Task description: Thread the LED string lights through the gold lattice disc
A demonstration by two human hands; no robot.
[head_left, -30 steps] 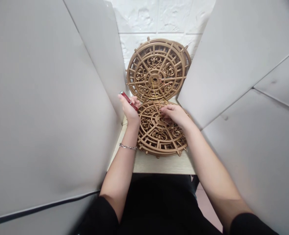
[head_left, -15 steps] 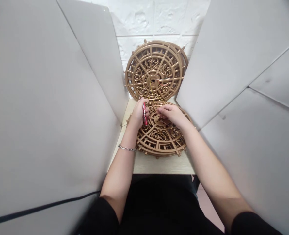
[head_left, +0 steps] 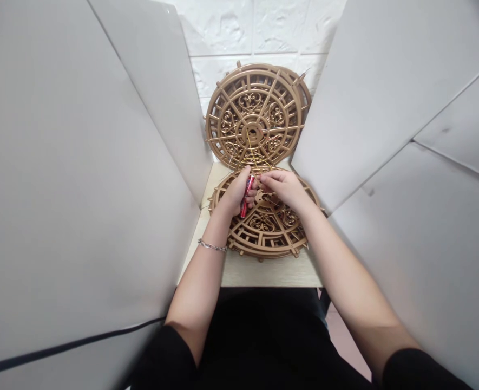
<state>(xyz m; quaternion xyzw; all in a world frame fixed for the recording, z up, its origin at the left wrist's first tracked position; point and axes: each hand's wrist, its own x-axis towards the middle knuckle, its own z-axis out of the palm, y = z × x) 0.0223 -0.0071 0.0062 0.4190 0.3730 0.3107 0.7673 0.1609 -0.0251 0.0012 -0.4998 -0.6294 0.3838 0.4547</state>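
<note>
Two bare hands work close together above the front stack of gold openwork discs [head_left: 262, 221]. Principal risk, in my judgement: the yellow wire [head_left: 251, 146], thin and loose, could snag on the discs' scrollwork or spokes if either hand pulls away sharply; a tug might then strain its end, wherever that is fixed. Second risk: the red cylinder [head_left: 248, 192], battery-like with its smooth round body, could slip if the curled grip slackens, and drop among the openwork. Third: any fine lead at the right fingertips would be easily lost or misplaced, since the hands themselves cover the spot.

State of hands: the left hand [head_left: 235, 193] is closed about the red cylinder, fingers curled, thumb uppermost. The right hand [head_left: 282, 188] has thumb and forefinger drawn together in a pinch; whether a wire lies between them cannot be told.

Position: the red cylinder stands tilted within the left hand, its upper end leaning toward the right fingertips, which are just beside it. Contact between them cannot be confirmed. The yellow wire descends from near the hub of the rear disc stack [head_left: 259, 120] toward the hands. The front stack rests on a pale board [head_left: 271, 275] beneath both.
</note>
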